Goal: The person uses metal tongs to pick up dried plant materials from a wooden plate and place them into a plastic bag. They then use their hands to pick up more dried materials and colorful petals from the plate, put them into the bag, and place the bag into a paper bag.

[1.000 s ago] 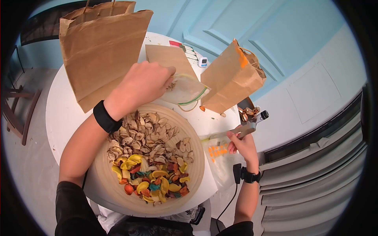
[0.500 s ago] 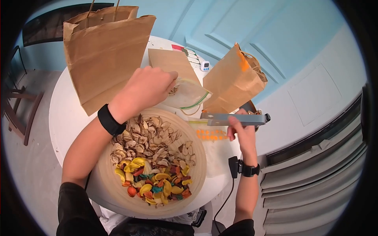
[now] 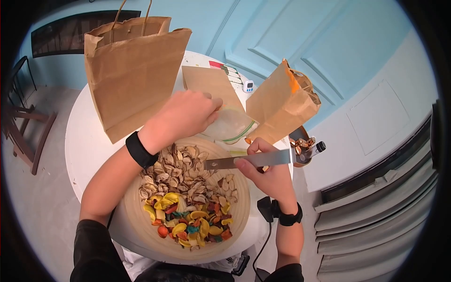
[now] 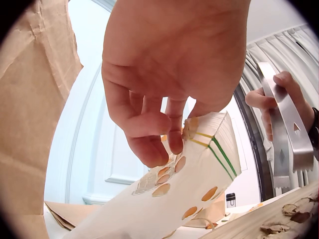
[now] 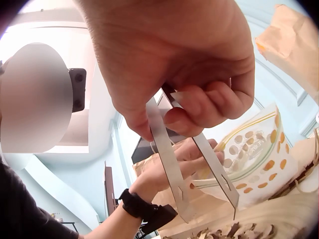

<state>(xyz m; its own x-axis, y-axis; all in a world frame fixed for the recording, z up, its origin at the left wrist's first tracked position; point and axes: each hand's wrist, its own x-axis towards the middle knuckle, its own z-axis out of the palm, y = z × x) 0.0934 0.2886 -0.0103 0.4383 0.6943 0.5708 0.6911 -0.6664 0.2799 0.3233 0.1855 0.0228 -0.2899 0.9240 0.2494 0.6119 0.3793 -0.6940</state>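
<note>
In the head view my left hand [image 3: 184, 116] pinches the edge of a clear zip bag [image 3: 231, 126] behind the bowl; orange dots mark the bag [image 4: 210, 193] in the left wrist view. My right hand [image 3: 272, 177] grips metal tongs [image 3: 268, 159], their tips over the right part of the wooden bowl [image 3: 243, 202]. The two arms of the tongs [image 5: 167, 159] stand apart with nothing between them in the right wrist view. Beige dried petals [image 3: 171, 170] fill the bowl's far side, and yellow, orange and teal pieces [image 3: 197, 224] its near side.
A tall paper bag [image 3: 136, 80] stands at the back left, a smaller one [image 3: 277, 105] at the back right. Between them lie a flat brown paper piece [image 3: 206, 80] and a small white timer [image 3: 248, 86]. A container [image 3: 303, 157] with copper-coloured things sits at the right.
My right hand has swung the tongs leftward from the table's right side to over the bowl. My left hand still holds the zip bag. The whole head view has shifted slightly.
</note>
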